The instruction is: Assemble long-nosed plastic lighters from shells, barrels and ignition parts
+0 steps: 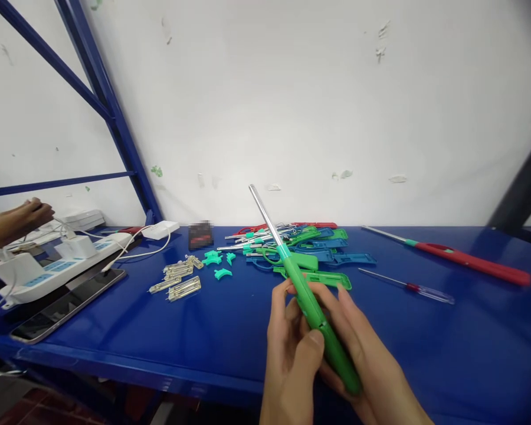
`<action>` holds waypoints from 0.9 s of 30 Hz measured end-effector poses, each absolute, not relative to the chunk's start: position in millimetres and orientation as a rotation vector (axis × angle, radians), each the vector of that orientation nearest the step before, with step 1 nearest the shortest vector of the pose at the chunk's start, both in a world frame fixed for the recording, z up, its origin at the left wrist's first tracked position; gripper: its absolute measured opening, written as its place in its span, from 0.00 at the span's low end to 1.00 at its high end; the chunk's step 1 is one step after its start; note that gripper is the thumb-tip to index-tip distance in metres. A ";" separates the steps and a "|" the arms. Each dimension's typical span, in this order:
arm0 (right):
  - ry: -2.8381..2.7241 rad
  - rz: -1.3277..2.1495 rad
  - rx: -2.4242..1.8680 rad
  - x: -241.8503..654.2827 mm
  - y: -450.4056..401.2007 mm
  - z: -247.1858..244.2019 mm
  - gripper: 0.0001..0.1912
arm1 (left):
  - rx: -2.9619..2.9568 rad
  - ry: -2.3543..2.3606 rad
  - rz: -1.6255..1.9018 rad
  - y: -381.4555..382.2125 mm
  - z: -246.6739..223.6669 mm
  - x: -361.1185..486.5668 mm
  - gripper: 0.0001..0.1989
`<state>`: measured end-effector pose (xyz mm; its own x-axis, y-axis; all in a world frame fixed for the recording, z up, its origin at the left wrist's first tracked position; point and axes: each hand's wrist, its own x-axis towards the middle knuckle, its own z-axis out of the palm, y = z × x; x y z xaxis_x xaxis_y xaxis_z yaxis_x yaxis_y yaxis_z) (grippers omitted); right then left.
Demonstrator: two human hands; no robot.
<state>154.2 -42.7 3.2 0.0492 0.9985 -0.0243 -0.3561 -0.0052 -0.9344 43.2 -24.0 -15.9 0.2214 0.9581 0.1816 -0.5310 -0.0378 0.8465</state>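
Observation:
A green long-nosed lighter with a silver metal tube is held up over the front of the blue table, its tip pointing up and to the left. My left hand grips its body from the left, thumb pressed on the casing near a small slot. From the right, my right hand wraps round the lower end of the handle. Behind the hands lies a pile of green casing halves, blue casing halves and metal tubes. Several turquoise triggers and clear fuel tanks lie left of the pile.
A red lighter and a screwdriver lie at the right. On the left are a phone, a white power strip with cables, and another person's hand. A blue frame post rises beside the wall.

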 end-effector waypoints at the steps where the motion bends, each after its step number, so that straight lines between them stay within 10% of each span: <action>1: -0.891 1.320 -0.980 153.2 -42.1 2.6 0.41 | 0.997 0.592 1.317 -26.2 -15.6 43.6 0.36; 27: -1.017 1.214 -1.069 161.7 -42.6 -22.0 0.35 | 1.061 0.869 1.355 -37.4 4.4 39.6 0.30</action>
